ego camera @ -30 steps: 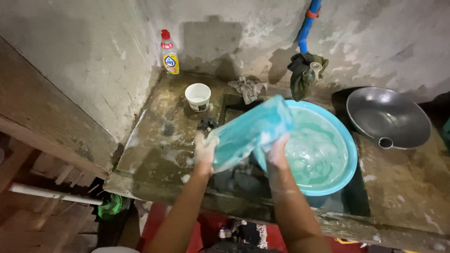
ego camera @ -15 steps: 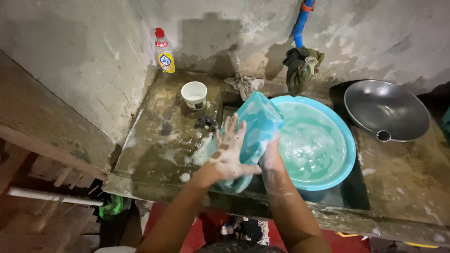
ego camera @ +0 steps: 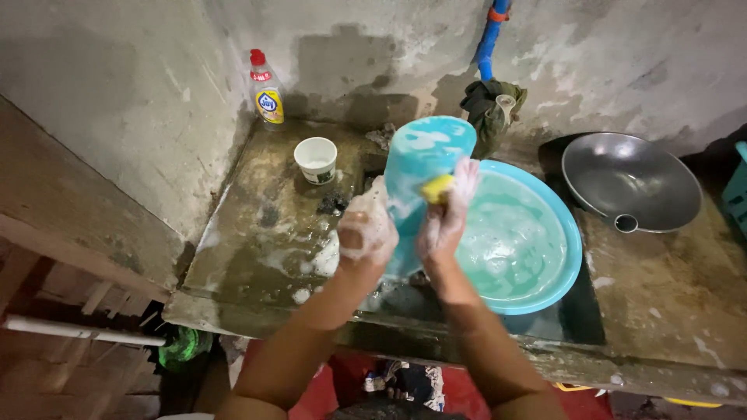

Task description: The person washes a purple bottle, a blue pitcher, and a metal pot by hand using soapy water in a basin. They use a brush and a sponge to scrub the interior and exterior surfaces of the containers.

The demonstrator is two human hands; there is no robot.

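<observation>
In the middle of the frame you hold a turquoise plastic container [ego camera: 424, 183], tall and with rounded corners, standing almost upright above the front edge of the wet concrete counter [ego camera: 264, 233]. Its surface is smooth and light blue-green, with white patches of soap foam on its upper face and down its side. Your left hand [ego camera: 366, 233] is closed around the lower left side of the container, and the hand itself is covered with white foam. Your right hand [ego camera: 443, 218] presses a small yellow sponge [ego camera: 437, 187] against the right side of the container, the fingers curled over the sponge and also full of foam.

Just to the right of the container sits a round light blue plastic basin [ego camera: 560, 233] with cloudy soapy water inside. At the right of the frame a grey metal wok [ego camera: 630, 183] lies on the counter. In the upper left, a clear dish soap bottle with a red cap [ego camera: 266, 89] stands against the wall, and a small white cup [ego camera: 316, 159] stands near it. A blue pipe [ego camera: 490, 39] runs down the wall at the top.
</observation>
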